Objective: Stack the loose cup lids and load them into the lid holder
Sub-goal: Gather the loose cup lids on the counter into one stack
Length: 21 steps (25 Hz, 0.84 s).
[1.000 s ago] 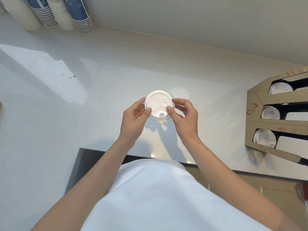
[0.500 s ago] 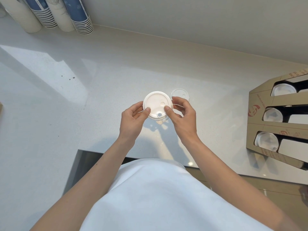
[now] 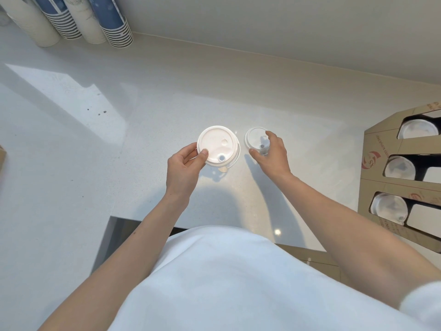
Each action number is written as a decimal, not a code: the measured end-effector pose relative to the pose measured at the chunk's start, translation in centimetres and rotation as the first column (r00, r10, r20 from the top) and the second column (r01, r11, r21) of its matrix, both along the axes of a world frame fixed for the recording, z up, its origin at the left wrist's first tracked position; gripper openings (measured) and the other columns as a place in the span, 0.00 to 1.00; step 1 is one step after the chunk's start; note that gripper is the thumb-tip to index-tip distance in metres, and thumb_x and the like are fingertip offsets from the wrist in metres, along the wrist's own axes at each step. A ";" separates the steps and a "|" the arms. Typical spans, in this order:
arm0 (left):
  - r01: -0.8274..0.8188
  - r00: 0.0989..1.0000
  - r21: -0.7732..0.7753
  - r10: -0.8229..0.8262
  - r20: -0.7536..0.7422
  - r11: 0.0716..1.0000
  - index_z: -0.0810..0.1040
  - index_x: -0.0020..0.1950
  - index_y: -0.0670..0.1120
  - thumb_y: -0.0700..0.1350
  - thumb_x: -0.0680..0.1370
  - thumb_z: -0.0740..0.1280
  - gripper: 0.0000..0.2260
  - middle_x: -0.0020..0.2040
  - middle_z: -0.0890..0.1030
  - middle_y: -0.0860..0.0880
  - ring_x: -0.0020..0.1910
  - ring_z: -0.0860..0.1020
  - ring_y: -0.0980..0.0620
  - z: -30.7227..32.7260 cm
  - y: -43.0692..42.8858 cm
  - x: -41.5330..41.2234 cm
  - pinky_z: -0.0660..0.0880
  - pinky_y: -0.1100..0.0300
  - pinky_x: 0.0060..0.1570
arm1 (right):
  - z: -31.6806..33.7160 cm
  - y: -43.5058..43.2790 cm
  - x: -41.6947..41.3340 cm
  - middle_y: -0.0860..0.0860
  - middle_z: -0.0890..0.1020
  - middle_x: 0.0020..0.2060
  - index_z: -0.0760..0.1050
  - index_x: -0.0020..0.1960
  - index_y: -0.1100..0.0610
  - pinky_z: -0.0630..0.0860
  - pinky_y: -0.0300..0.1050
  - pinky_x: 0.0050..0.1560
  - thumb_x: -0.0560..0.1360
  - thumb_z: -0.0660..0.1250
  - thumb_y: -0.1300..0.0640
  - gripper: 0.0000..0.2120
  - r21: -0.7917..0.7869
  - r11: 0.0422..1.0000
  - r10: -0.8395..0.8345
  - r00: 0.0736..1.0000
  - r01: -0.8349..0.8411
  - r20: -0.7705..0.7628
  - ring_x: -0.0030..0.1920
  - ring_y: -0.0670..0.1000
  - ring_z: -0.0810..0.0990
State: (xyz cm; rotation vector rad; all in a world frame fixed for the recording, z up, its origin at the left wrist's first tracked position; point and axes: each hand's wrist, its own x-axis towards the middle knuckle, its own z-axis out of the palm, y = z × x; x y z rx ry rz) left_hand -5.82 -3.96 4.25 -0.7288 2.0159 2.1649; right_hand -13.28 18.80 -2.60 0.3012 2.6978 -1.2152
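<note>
Two hands work — the left hand [image 3: 185,163] pinches the white round plastic lid stack [image 3: 217,146]; the right hand [image 3: 270,155] (fingers spread, nearer) closes over the loose white lid [image 3: 255,139].

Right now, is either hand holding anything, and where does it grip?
The left hand pinches the lid stack at its near-left rim. The right hand closes on the smaller lid, not yet lifted.

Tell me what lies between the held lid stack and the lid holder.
Head view: the small lid and right hand reaching it, then bare counter.
</note>
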 end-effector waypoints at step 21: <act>0.012 0.999 -0.037 -0.011 0.045 0.999 0.81 0.66 0.43 0.43 0.78 0.71 0.16 0.59 0.86 0.45 0.62 0.83 0.49 0.4 0.3 -0.8 0.76 0.47 0.69 | -1.4 1.1 -2.2 0.56 0.69 0.68 0.63 0.75 0.54 0.70 0.52 0.60 0.72 0.72 0.49 0.35 0.186 0.981 0.057 0.998 -0.061 0.030 0.68 0.59 0.69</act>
